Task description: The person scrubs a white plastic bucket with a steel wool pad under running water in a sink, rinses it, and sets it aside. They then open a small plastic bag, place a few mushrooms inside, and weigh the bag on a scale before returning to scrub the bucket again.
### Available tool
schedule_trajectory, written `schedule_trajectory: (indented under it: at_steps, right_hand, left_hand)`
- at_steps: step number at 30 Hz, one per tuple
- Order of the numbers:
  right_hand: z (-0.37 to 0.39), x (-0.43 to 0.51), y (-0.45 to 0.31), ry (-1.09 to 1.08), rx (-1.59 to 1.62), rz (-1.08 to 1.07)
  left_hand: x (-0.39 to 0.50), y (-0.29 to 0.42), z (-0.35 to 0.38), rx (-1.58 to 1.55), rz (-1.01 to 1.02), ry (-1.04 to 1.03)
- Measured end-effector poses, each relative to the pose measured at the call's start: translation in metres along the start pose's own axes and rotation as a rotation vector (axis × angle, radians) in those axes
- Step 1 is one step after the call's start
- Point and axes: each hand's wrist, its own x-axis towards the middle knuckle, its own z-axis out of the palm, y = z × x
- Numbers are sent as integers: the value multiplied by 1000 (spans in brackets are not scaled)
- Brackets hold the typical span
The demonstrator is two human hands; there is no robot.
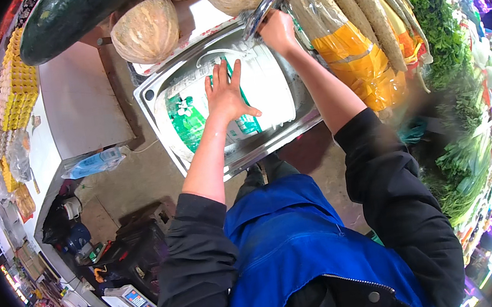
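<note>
A white plastic bucket (271, 87) with green printing lies on its side in a stainless steel sink (302, 123). My left hand (228, 93) rests on the bucket's wall, palm down, with the fingers spread. Its thin handle (215, 52) arcs along the far side. Beyond the bucket's right end, my right hand (279, 30) is curled against a curved chrome faucet (266, 7). Some of that hand's fingers are hidden behind the metal, so its grip does not fully show.
Pumpkins (145, 27) and a large dark green gourd (73, 22) lie beyond the sink. Long yams (347, 3) in orange wrapping (362, 65) lie at the right, near leafy greens (438, 28). Egg trays (18, 80) stand on the left counter; a scale (133, 305) is lower left.
</note>
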Motion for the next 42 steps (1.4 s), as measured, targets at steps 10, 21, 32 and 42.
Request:
schedule_trajectory:
  at_steps: [10,21,32,42]
  right_hand:
    - [-8,-121,23,247,11,-214]
    - [-27,-100,13,-60,-140,-72]
    - [23,4,42,-408,-121,22]
    - [-57,-112,23,-266,547,383]
  left_hand:
    - [-10,11,8,-3,-3,60]
    - [-18,14,8,-25,-7,24]
    - [-38,23,19,-53,0,153]
    - [-14,26,6,-408,39,411]
